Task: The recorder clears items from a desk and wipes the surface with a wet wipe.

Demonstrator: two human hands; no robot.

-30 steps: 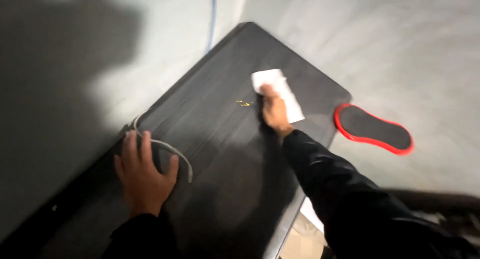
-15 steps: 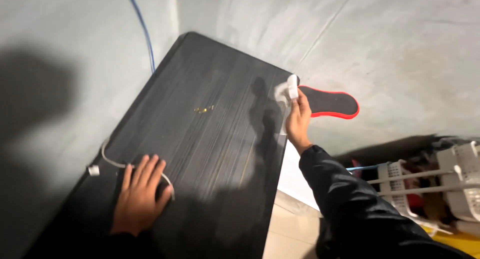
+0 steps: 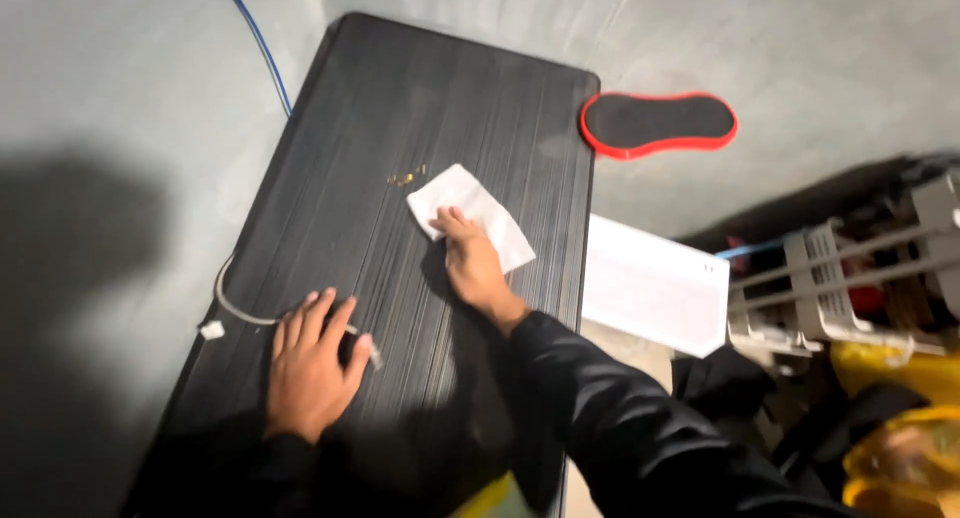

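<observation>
Two hands on black desk; right hand fingers flat on white cloth, left hand fingers spread

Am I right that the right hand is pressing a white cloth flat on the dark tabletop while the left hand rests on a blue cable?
Not quite. In the head view the left hand rests on a white cable, not a blue one. The blue cable runs along the wall, off the dark tabletop. The right hand does press the white cloth flat.
</observation>
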